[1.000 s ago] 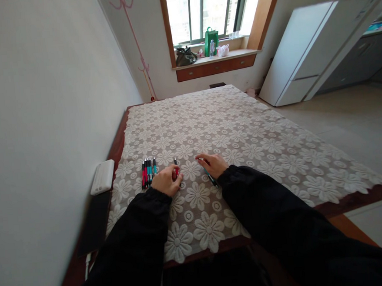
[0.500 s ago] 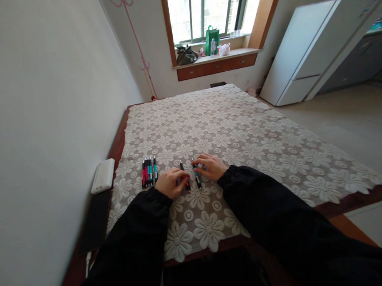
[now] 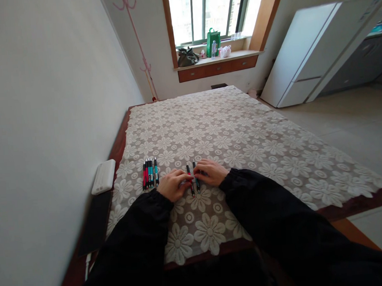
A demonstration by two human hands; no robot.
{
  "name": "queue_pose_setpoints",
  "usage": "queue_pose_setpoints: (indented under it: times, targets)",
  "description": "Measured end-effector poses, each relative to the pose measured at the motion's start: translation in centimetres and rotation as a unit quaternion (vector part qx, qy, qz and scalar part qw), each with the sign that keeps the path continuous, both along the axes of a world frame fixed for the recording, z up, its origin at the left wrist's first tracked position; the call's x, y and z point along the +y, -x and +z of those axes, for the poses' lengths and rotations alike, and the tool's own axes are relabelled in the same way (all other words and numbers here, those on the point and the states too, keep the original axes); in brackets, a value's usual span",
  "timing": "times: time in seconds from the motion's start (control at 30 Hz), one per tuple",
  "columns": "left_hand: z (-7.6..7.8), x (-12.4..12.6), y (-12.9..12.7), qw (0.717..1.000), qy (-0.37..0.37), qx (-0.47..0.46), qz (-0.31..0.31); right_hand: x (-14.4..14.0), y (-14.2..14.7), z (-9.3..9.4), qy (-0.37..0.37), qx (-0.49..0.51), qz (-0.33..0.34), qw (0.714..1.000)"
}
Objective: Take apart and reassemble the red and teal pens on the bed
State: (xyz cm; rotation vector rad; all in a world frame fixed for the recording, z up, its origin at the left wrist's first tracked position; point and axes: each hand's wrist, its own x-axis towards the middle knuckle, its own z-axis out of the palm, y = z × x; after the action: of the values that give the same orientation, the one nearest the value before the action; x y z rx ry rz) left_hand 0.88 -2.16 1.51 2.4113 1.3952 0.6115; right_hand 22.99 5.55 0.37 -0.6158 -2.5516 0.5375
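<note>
Where hands meet, seemingly touching pens.

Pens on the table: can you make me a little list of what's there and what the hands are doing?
left hand: touches red pen
right hand: touches teal pen
two pens: side by side between the hands, on the lace cloth
pen row: red and teal, lined up left of the left hand
white box: at the table edge by the wall
</note>
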Motion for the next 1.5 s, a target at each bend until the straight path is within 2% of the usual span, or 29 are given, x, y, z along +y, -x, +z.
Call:
queue_pose_setpoints:
  times: [0.17,0.3,0.5,0.7,0.87,1.0,1.13,1.23,1.3,1.37,1.5]
  targets:
    - [0.5,-0.1,-0.2,1.000,0.003,0.007,0.018,-0.1,0.0,0.1,-0.012,-0.012,-0.015,1.000]
    - [0.8,-0.2,-0.4,0.998,-0.004,0.017,0.064,-0.2,-0.1,-0.1,-0.026,-0.020,-0.014,0.999]
    - [0.4,0.0,-0.3,0.994,-0.005,0.037,0.102,-0.7,0.0,0.3,-0.039,-0.050,-0.044,0.997]
    - [-0.1,0.2,-0.1,0.992,0.003,0.028,0.126,0.3,-0.6,0.5,-0.026,-0.067,-0.147,0.986]
    - [-0.3,0.2,0.1,0.988,-0.010,0.012,0.153,4.1,-3.9,0.0,-0.070,-0.073,-0.271,0.957]
    - [-0.3,0.2,0.1,0.988,-0.012,0.006,0.154,6.0,-6.0,-0.4,-0.073,-0.035,-0.317,0.945]
    - [-0.4,0.3,0.2,0.990,0.001,-0.015,0.142,6.0,-6.1,-0.8,-0.074,-0.046,-0.322,0.943]
    - [-0.6,0.3,0.2,0.992,0.013,-0.056,0.110,5.4,-5.4,-0.5,-0.090,0.019,-0.316,0.944]
    - [-0.7,0.4,0.2,0.990,0.019,-0.100,0.101,4.8,-4.8,0.1,-0.084,0.089,-0.275,0.953]
    - [-0.9,0.5,0.1,0.979,0.026,-0.161,0.123,3.9,-3.9,0.8,-0.050,0.139,-0.220,0.964]
    - [-1.0,0.8,-0.1,0.927,0.062,-0.329,0.169,1.6,-1.8,1.7,0.049,0.155,-0.113,0.980]
